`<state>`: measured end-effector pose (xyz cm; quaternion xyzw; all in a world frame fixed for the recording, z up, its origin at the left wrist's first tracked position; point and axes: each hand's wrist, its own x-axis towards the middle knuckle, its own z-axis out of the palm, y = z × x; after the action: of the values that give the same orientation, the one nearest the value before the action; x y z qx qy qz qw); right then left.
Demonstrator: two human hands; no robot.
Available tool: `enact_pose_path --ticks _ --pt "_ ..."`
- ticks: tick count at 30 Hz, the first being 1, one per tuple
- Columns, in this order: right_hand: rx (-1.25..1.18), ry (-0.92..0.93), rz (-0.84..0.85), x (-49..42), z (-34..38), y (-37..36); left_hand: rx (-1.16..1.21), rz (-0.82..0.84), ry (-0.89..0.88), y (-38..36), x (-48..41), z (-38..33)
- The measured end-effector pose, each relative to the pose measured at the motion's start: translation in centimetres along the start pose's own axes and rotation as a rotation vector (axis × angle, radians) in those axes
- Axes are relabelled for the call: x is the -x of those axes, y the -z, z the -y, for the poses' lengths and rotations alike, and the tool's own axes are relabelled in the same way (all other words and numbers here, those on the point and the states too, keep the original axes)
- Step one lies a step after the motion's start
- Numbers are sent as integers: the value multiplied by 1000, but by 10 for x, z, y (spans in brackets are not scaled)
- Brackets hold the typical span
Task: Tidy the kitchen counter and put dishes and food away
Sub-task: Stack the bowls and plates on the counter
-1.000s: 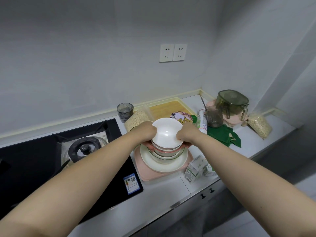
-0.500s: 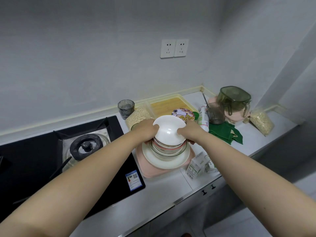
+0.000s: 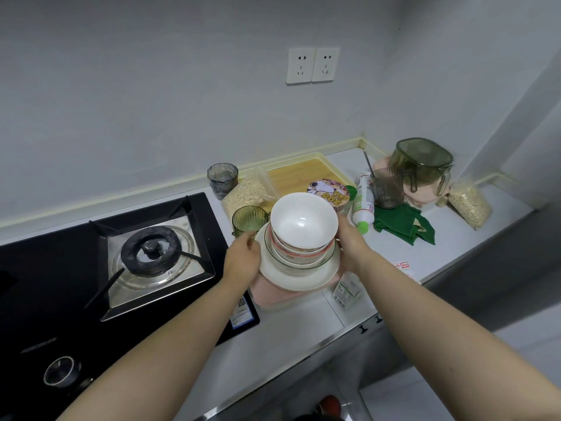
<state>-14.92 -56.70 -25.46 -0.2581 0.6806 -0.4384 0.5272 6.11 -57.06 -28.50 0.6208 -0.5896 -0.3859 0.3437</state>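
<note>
We hold the stack of dishes (image 3: 300,253) between both hands over the desk (image 3: 303,320). The stack has a white bowl (image 3: 303,218) on top, several nested bowls beneath it, and a wide white plate (image 3: 293,278) at the bottom. A pink tray (image 3: 268,296) shows directly under the plate; we cannot tell whether the two touch.

Our left hand (image 3: 243,259) grips the left rim of the plate, thumb on top and fingers curled under. Our right hand (image 3: 349,243) clasps the right side of the stack; its fingers are mostly hidden behind the bowls.

Positions relative to the stack:
- A green ribbed glass (image 3: 249,221) stands just behind its left rim.
- A bag of oats (image 3: 246,194) and a grey glass (image 3: 222,179) stand further behind, to the left.
- A wooden tray (image 3: 303,174) lies behind it, and a tub with a cartoon-dog lid (image 3: 329,191) sits just behind the white bowl.
- A white bottle (image 3: 362,202) lies just to the right, and a green cloth (image 3: 403,224) lies beyond it.
- A small carton (image 3: 347,288) lies just to the front right.
- The gas burner (image 3: 151,247) sits well to the left.
</note>
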Motion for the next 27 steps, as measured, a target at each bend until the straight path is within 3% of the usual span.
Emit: enact_pose_path --ticks 4,9,18,27 --pt "43 6 16 -48 -32 9 269 39 -11 -13 6 0" --pt "35 24 -72 -12 -17 -4 540 -21 83 -27 14 -6" --pt "-69 53 -117 -3 -14 -15 441 -102 80 -34 10 -16" --pt "-125 54 -98 -6 -10 -18 514 -152 158 -33 15 -21"
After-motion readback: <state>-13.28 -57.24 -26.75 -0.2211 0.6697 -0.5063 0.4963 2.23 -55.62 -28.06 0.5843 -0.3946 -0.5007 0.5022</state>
